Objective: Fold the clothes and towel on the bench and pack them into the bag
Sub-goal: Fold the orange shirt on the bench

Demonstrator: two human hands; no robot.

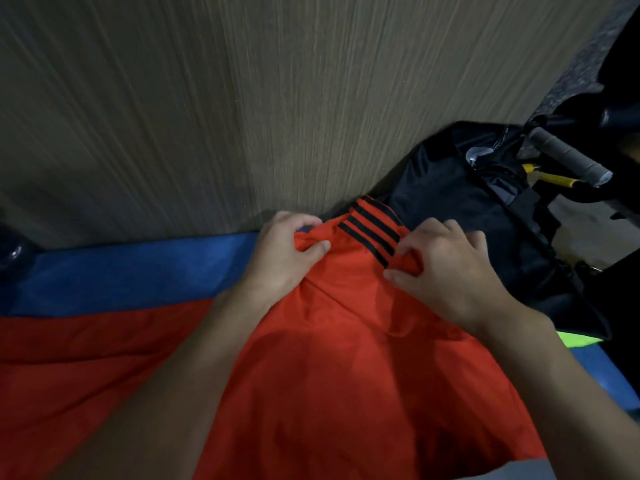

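An orange-red garment [346, 358] with three black stripes at its far edge lies spread over the bench, reaching to the left edge of view. My left hand [284, 258] pinches a fold of it between thumb and fingers at the far left corner. My right hand [446, 271] pinches the cloth just right of the stripes. A blue towel [121, 275] lies under the garment along the wall. The black bag [485, 209] sits at the right, its opening facing up.
A wood-grain wall [242, 98] rises right behind the bench. A grey padded handle [568, 157] and a yellow-handled tool [554, 178] lie beyond the bag. A neon green strip [581, 341] shows at the bag's near corner.
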